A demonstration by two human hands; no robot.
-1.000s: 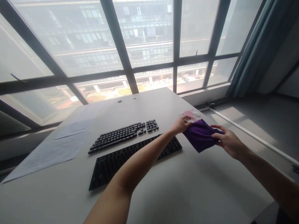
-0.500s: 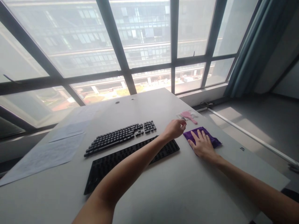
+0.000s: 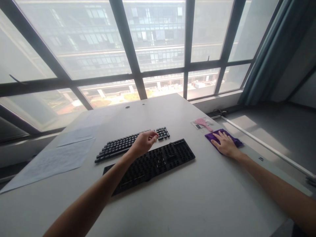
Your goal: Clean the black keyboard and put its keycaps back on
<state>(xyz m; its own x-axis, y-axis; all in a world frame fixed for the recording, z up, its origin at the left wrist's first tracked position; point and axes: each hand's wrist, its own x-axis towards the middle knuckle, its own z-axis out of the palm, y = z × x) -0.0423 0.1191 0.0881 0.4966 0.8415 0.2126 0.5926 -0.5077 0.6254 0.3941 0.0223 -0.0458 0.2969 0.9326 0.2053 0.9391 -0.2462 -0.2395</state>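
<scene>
My left hand [image 3: 144,143] hovers over the loose black keycaps [image 3: 120,144], its fingers curled together in a pinch. Whatever they may hold is hidden or too small to name. The keycaps lie in keyboard order on the white table [image 3: 182,200]. Just in front of them is a black keyboard base [image 3: 170,156] stripped of its caps, partly hidden by my left forearm. My right hand [image 3: 225,144] rests flat with fingers spread on a folded purple cloth [image 3: 239,142] near the table's right edge.
A pink hairbrush [image 3: 203,123] lies on a clear plastic bag behind the cloth, with a small dark piece [image 3: 198,126] beside it. Large paper sheets [image 3: 71,158] cover the left side. Windows [image 3: 158,39] rise behind the table.
My left hand has swung left, from beside the hairbrush to over the keycaps. My right hand stays on the cloth, pushed slightly rightward, while the view has shifted a little left.
</scene>
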